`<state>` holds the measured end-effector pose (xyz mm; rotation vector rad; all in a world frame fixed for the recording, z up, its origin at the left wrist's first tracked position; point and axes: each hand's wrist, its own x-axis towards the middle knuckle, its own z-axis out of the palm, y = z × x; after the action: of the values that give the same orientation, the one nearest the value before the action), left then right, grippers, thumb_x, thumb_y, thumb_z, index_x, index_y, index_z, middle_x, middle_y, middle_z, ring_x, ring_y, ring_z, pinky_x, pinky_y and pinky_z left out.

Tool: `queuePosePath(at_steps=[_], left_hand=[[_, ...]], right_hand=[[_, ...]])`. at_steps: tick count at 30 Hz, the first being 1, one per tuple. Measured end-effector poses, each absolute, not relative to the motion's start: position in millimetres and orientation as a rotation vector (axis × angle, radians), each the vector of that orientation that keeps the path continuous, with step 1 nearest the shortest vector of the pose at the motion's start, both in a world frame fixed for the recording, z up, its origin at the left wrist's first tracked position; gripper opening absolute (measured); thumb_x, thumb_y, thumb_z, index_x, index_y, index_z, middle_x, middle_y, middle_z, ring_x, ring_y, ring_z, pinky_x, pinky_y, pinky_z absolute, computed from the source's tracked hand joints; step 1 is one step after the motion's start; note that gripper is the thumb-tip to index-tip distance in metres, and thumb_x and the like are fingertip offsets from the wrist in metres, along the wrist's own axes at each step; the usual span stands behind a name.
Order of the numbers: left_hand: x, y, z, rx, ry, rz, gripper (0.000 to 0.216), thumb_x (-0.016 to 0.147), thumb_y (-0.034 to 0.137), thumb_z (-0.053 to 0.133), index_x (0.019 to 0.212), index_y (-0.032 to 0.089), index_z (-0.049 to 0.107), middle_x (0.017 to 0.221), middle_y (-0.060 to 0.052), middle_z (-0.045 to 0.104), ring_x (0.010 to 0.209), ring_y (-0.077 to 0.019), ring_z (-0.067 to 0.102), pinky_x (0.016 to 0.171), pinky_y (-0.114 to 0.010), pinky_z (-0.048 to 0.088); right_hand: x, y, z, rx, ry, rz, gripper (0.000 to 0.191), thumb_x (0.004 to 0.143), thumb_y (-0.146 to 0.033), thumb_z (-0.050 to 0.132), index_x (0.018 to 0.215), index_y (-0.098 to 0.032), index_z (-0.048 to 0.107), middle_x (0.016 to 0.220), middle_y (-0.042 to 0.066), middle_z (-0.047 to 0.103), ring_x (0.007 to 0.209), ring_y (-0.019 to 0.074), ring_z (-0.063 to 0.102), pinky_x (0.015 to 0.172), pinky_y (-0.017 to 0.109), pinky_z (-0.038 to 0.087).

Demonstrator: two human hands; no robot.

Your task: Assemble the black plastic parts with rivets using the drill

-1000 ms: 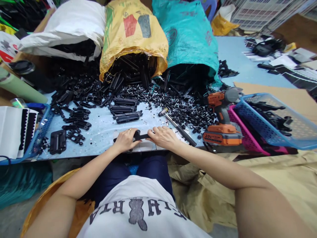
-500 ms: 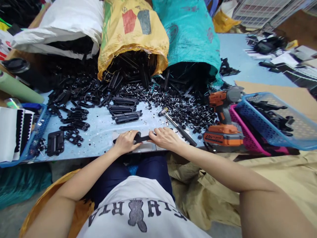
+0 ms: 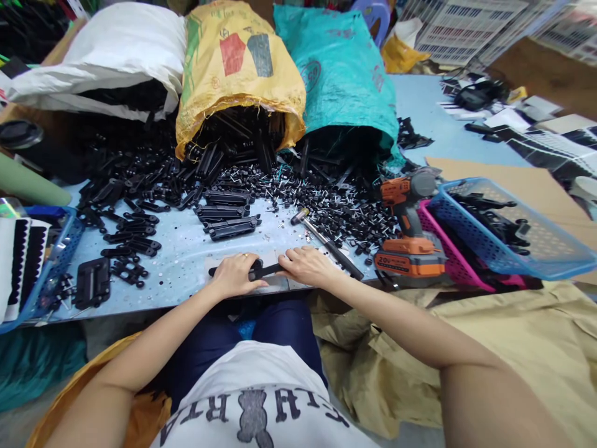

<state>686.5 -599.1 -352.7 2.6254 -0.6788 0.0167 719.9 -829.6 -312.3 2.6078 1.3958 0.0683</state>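
Observation:
A long black plastic part [image 3: 262,270] lies at the near edge of the light blue table [image 3: 186,249], on a pale pad. My left hand [image 3: 234,274] is closed over its left end. My right hand [image 3: 304,266] grips its right end with curled fingers. Both hands rest on the table side by side. Just beyond my right hand lies a hammer [image 3: 326,244] with a metal head. Several stacked black parts [image 3: 227,215] sit a little farther back.
A yellow sack [image 3: 240,68], a teal sack [image 3: 342,78] and a white sack [image 3: 100,59] spill black parts and small rivets across the table. An orange cordless drill [image 3: 407,227] stands right, beside pink and blue baskets [image 3: 508,233]. Another blue basket [image 3: 44,274] sits left.
My hands stay on the black part with barely any shift. The view has tilted slightly, so everything sits a little lower and left in the picture.

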Motion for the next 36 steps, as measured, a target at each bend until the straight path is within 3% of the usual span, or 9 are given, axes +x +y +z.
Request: queuePosePath(at_steps=[2,5,9,13,17,21,26,30,36], left_hand=[[703,-608,-343,2.549,-0.745,0.005,0.062,0.075,0.058,0.057,0.121,0.017,0.049,0.114,-0.011,0.059,0.109,-0.0251,0.054,0.087,-0.035,0.047],[750,-636,-331,2.582,-0.786,0.071,0.037,0.091,0.034,0.041,0.122,0.015,0.049,0.117,-0.010,0.057,0.115,-0.0219,0.047,0.097,-0.035,0.039],[820,-681,-331,2.845,-0.651,-0.046,0.031,0.087,0.011,0.038,0.112,0.013,0.056,0.109,-0.012,0.059,0.106,-0.0214,0.052,0.089,-0.032,0.044],[846,-703,-347,2.925,-0.559,-0.082,0.029,0.083,0.000,0.038,0.099,0.005,0.061,0.102,-0.018,0.059,0.101,-0.0230,0.055,0.084,-0.031,0.046],[840,-701,-358,2.980,-0.499,-0.015,0.036,0.086,0.001,0.031,0.112,0.005,0.055,0.115,-0.020,0.052,0.104,-0.0231,0.053,0.083,-0.032,0.047],[843,-700,-357,2.992,-0.461,0.028,0.035,0.086,0.002,0.032,0.113,0.005,0.055,0.123,-0.022,0.047,0.105,-0.0247,0.053,0.082,-0.034,0.048],[848,-696,-342,2.943,-0.450,0.032,0.030,0.079,-0.004,0.037,0.099,0.001,0.060,0.108,-0.022,0.055,0.093,-0.0229,0.060,0.079,-0.031,0.048],[817,-666,-332,2.821,-0.419,0.156,0.023,0.081,0.006,0.044,0.097,0.008,0.060,0.111,-0.017,0.054,0.092,-0.0207,0.060,0.082,-0.031,0.048],[730,-591,-340,2.187,-0.159,0.372,0.015,0.080,0.027,0.056,0.090,0.017,0.061,0.088,-0.004,0.061,0.075,-0.0139,0.061,0.071,-0.028,0.053]], right_hand=[[724,-840,-325,2.678,1.390,0.042,0.045,0.093,-0.051,0.031,0.089,-0.015,0.058,0.079,0.007,0.057,0.070,0.0155,0.052,0.058,0.028,0.025],[726,-857,-346,2.801,1.360,0.057,0.049,0.092,-0.054,0.033,0.084,-0.014,0.059,0.081,0.008,0.057,0.073,0.0156,0.051,0.060,0.027,0.028],[721,-870,-357,2.880,1.321,0.040,0.046,0.090,-0.054,0.038,0.084,-0.014,0.061,0.081,0.008,0.057,0.077,0.0176,0.050,0.065,0.028,0.032],[736,-879,-345,2.999,1.018,0.084,0.035,0.094,-0.040,0.036,0.102,-0.016,0.060,0.099,0.011,0.058,0.090,0.0203,0.049,0.074,0.030,0.035],[779,-891,-331,3.056,0.415,0.146,0.030,0.093,-0.021,0.034,0.110,-0.015,0.057,0.110,0.013,0.056,0.098,0.0232,0.046,0.078,0.030,0.037],[812,-892,-324,3.007,0.363,-0.073,0.030,0.086,-0.009,0.036,0.104,-0.014,0.060,0.105,0.013,0.059,0.097,0.0226,0.050,0.074,0.028,0.040],[811,-892,-310,3.038,0.391,-0.064,0.024,0.089,-0.019,0.043,0.102,-0.013,0.062,0.102,0.012,0.063,0.099,0.0216,0.053,0.078,0.028,0.042],[778,-884,-303,3.346,0.601,0.086,0.025,0.088,-0.022,0.048,0.108,-0.013,0.061,0.104,0.010,0.064,0.095,0.0189,0.058,0.083,0.029,0.044],[738,-845,-300,3.496,1.066,-0.453,0.018,0.081,-0.020,0.060,0.095,-0.014,0.068,0.089,0.007,0.070,0.079,0.0148,0.063,0.075,0.024,0.046]])
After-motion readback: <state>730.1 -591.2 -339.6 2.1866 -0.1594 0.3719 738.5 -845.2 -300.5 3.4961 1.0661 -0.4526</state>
